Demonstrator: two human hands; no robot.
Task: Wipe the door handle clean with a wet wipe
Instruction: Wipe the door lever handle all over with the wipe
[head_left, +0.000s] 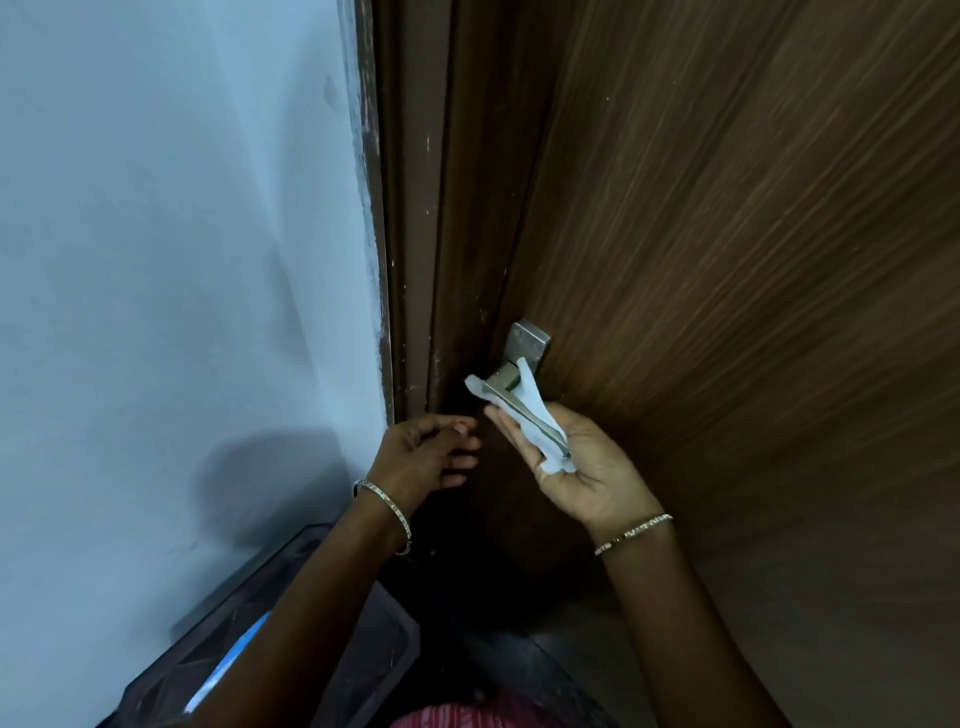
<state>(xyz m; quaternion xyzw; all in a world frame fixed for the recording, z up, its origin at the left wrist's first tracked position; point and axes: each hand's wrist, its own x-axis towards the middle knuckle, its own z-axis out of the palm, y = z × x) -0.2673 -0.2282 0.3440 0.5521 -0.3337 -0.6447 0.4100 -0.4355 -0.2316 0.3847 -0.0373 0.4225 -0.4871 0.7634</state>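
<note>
From the head camera, looking down along a dark wood-grain door, a brushed-metal lever door handle stood out from a rectangular plate near the door's edge, beside the brown door frame and a pale blue wall. A white wet wipe was draped around the lever, one corner sticking out past its upper end and the other bunched at its lower tip. The right hand was turned palm up beneath the lever, fingers spread and loose, so its grip was open; the lower bunch of the wipe rested on the fingers, and the lever's free end lay against them. The left hand hovered just beside the frame's edge, close to the handle but apart from it, fingers lightly curled around nothing, its grip open as well. A thin bangle ringed each wrist. In the lower left corner a dark bin-like container stood against the wall with something blue and white inside; what it was could not be told.
</note>
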